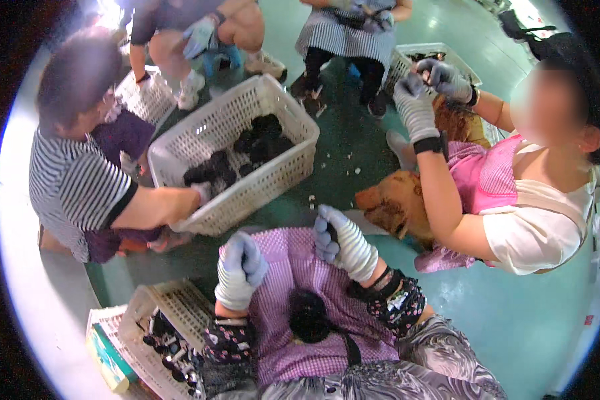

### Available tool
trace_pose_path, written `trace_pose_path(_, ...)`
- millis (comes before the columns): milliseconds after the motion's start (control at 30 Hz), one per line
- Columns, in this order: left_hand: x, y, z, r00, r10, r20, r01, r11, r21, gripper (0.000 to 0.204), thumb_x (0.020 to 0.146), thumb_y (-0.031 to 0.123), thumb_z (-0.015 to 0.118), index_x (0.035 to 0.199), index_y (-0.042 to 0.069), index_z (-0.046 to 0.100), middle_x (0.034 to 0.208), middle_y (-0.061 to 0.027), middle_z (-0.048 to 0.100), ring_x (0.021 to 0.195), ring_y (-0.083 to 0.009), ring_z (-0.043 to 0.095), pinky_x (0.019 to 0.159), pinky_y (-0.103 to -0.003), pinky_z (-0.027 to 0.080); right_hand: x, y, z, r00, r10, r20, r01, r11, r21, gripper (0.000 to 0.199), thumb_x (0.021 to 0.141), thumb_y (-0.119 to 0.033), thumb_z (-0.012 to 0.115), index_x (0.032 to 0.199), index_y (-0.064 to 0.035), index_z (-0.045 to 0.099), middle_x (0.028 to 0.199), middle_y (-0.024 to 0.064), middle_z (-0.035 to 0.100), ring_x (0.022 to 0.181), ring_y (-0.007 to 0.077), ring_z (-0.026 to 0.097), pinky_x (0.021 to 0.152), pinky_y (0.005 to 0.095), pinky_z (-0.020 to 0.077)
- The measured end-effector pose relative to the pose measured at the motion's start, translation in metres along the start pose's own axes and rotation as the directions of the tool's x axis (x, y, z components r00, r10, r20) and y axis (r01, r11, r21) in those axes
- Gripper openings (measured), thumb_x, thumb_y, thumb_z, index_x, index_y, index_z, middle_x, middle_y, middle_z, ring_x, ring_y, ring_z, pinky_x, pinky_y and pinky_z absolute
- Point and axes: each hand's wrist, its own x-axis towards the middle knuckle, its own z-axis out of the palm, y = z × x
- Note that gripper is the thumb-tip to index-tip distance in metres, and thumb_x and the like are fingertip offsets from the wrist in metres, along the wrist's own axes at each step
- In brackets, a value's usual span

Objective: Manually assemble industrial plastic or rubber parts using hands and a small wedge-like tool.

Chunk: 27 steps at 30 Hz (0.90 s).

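Both my hands wear pale knitted gloves with blue-grey fingers, and they are apart above my lap. My left hand [241, 270] is closed, its fingers curled together; whatever it holds is hidden. My right hand [345, 245] is also closed, with the thumb against the curled fingers. A small dark patch shows between them, too small to name. Beneath both hands spreads a pink checked apron [283, 363]. On it, between my forearms, sits a round black object [309, 316] with a dark strap beside it.
Ahead stands a large white perforated crate [247, 207] holding black clumps; a co-worker's arm [155, 205] reaches into it. Beside my left forearm, a tilted crate [193, 308] holds small black and pale pieces. A co-worker with raised gloved hands [417, 110] sits right. Pale scraps [357, 171] dot the floor.
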Motion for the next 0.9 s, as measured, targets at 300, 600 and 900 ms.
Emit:
trace_pose_path(300,0.003,0.003,-0.002,0.998,0.028,0.049,-0.027,0.999,-0.032,0.034,0.092,0.036,0.042,0.069,0.010,0.040,0.049,0.0038,0.029,0.033,-0.0068,0.024,0.031,-0.021,0.020,0.005,-0.005,0.003,0.997,0.063,0.046,-0.061,0.997,-0.045,0.033,0.082,-0.044,0.053,0.072,-0.0127,0.051,0.058,-0.0013,0.047,0.043,0.0093,0.040,0.039,0.0217,0.0320)
trace_pose_path(600,-0.010,0.004,-0.002,1.000,0.013,0.005,-0.014,0.999,0.046,0.040,0.089,0.043,0.045,0.068,0.008,0.046,0.047,0.0024,0.033,0.034,-0.0081,0.031,0.032,-0.021,0.022,-0.007,0.000,0.013,0.999,0.048,0.000,-0.048,0.999,-0.019,0.029,0.085,-0.038,0.051,0.071,-0.0130,0.049,0.054,-0.0023,0.046,0.039,0.0070,0.039,0.035,0.0200,0.0305)
trace_pose_path(900,-0.004,0.023,0.000,0.999,0.024,-0.047,-0.027,0.998,-0.052,0.034,0.093,0.034,0.037,0.068,0.012,0.038,0.047,0.0067,0.024,0.034,-0.0049,0.019,0.033,-0.021,0.017,-0.004,-0.052,0.016,0.974,-0.226,-0.017,0.208,0.920,-0.333,0.035,0.086,-0.043,0.048,0.075,-0.0107,0.056,0.063,-0.0015,0.052,0.052,0.0080,0.045,0.049,0.0209,0.0343)
